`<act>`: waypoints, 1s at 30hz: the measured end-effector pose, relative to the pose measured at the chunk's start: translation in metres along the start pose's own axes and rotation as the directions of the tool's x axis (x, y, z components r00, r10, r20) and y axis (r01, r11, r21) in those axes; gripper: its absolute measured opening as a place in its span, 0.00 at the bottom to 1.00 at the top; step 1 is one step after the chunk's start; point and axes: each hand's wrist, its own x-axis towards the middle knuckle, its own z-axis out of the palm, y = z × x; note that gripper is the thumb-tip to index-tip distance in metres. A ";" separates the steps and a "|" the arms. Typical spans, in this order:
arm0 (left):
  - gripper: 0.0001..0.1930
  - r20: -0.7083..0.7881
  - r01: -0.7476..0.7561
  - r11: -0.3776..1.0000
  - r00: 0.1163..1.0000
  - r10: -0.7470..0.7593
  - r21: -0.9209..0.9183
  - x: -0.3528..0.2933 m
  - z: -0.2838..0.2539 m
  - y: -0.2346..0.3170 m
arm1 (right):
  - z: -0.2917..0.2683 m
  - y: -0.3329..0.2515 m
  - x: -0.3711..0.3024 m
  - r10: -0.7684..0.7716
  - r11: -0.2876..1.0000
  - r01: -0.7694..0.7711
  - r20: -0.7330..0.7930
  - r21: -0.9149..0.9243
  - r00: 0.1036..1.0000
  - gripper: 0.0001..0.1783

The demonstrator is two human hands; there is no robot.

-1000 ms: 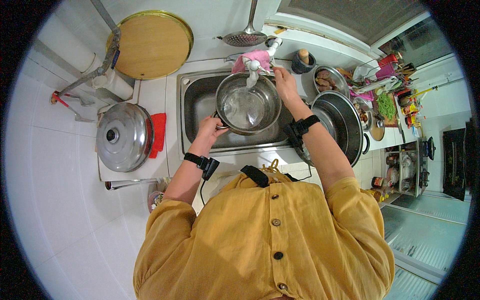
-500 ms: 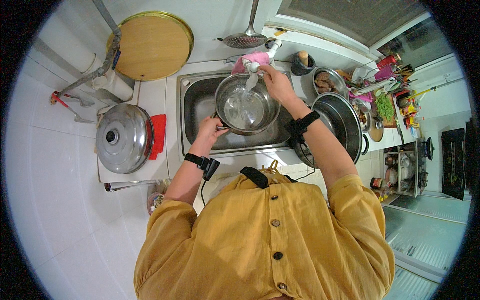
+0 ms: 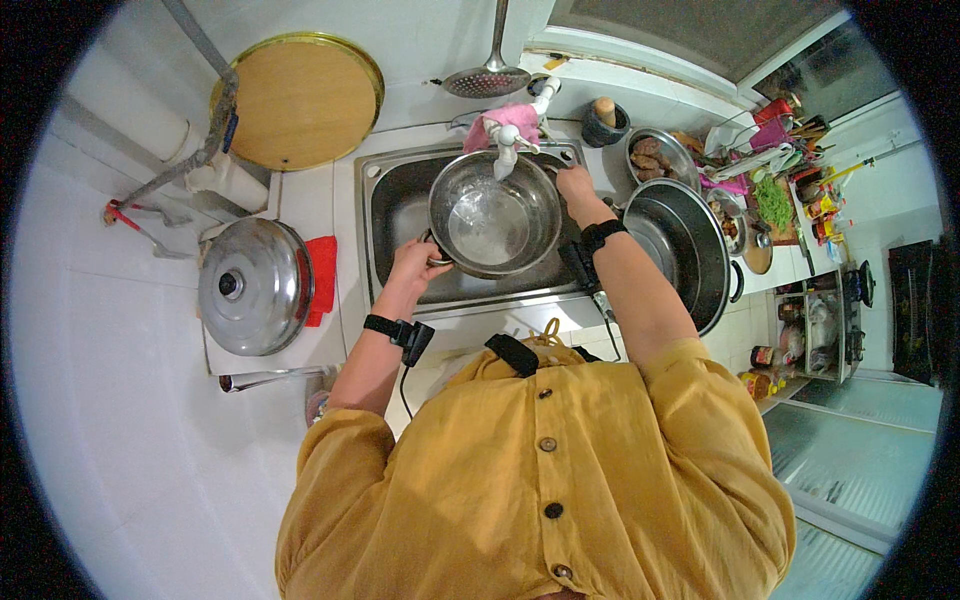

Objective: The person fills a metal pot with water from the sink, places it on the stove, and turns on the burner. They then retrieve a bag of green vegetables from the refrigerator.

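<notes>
A shiny steel pot with clear water in the bottom is held over the sink, beneath the white faucet. My left hand is closed round the pot's near-left loop handle. On the far right side, my right hand has its fingers closed at the other handle, which they partly hide. No stream falls from the faucet now. A pink cloth hangs over the faucet's pipe.
To the right stands a large dark pot, with a steel bowl of brownish pieces and a mortar behind it. A domed lid and a red cloth lie to the left. A skimmer hangs above.
My right hand has left the faucet and come down to the pot's right handle. The running water has stopped. My left hand keeps its hold.
</notes>
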 end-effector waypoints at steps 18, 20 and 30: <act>0.20 0.078 0.038 0.998 0.996 -0.041 0.041 0.002 -0.007 0.009 | 0.000 0.005 -0.006 -0.013 0.993 0.015 0.017 -0.113 1.000 0.17; 0.20 0.099 0.064 0.998 0.993 -0.061 -0.022 -0.001 -0.005 0.010 | 0.000 0.007 -0.004 -0.027 0.990 0.031 0.032 -0.139 0.999 0.17; 0.17 0.049 0.049 0.999 0.998 -0.049 0.000 -0.006 0.000 0.006 | -0.005 -0.024 -0.014 -0.072 0.978 0.069 -0.009 -0.196 0.997 0.17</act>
